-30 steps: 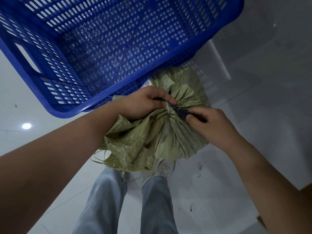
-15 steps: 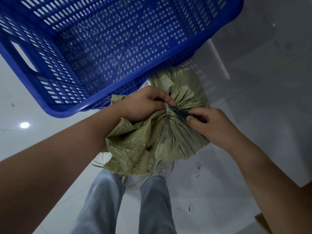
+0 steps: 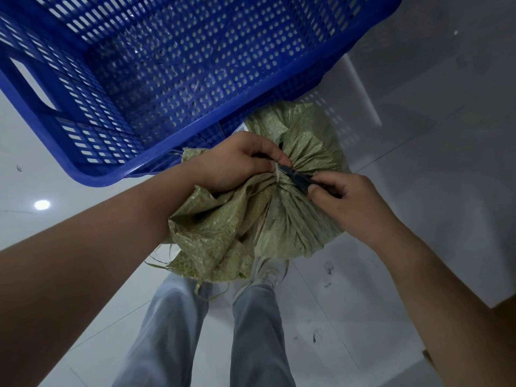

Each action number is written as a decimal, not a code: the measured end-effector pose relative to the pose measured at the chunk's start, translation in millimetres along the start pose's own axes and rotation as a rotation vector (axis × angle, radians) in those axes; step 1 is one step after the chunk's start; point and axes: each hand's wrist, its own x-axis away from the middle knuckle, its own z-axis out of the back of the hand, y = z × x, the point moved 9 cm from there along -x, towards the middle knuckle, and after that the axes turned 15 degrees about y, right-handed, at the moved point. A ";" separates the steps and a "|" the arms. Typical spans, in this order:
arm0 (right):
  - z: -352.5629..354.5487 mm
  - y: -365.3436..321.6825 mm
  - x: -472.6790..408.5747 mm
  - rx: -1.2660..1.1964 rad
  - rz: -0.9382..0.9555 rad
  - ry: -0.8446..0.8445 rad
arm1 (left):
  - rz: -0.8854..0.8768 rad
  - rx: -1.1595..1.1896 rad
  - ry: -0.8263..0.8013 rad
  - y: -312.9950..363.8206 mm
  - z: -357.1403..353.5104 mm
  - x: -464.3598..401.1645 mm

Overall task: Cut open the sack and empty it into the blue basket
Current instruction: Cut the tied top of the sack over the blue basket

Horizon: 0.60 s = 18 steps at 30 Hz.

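Comparing with a second ago: little has moved; both hands sit at the same spot on the sack's neck, and the blade tip has crept slightly closer to the left fingers.
Blue perforated plastic basket (image 3: pixel 178 88): on the floor, upper left, empty through its holes; its near rim runs just beside the sack, unchanged.
Left hand (image 3: pixel 237 163): clenched on the gathered neck of the sack, fingers curled over the bunch, thumb and forefinger pinching right where the tie sits; same grip as before.
Pale string tie (image 3: pixel 277 174): a short light strand shows at the cinch between the two hands; whether it is already nicked I cannot tell.
Olive-green woven plastic sack (image 3: pixel 251 219): standing on the floor against the basket's near wall, mouth still bunched shut, loose flap spilling toward the person's legs; nothing has come out.
Small dark-handled cutter (image 3: pixel 301 180): blade end at the cinch, touching or nearly touching the tie; the edge itself is too small to make out.
Right hand (image 3: pixel 349 205): grasping the cutter's handle, fingers folded round it, pressing toward the left hand.
Glossy pale tiled floor (image 3: pixel 391 275): scuffed near the right, carrying sack and basket.
Meaning for the task: judged still in the cutting step; the neck holds, so emptying has not begun. The blade works close to the left fingers, a likely slip risk.
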 end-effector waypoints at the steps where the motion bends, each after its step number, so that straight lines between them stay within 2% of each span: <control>1: 0.3 -0.2 0.2 0.004 0.000 -0.003 | -0.001 -0.003 -0.001 0.1 -0.5 0.2; 10: 7.0 -3.1 2.7 0.092 0.051 0.015 | -0.029 -0.027 -0.008 -0.6 -3.0 -0.1; 18: 0.6 -2.4 1.1 0.052 0.031 -0.032 | -0.037 -0.020 -0.031 -0.8 -6.0 0.5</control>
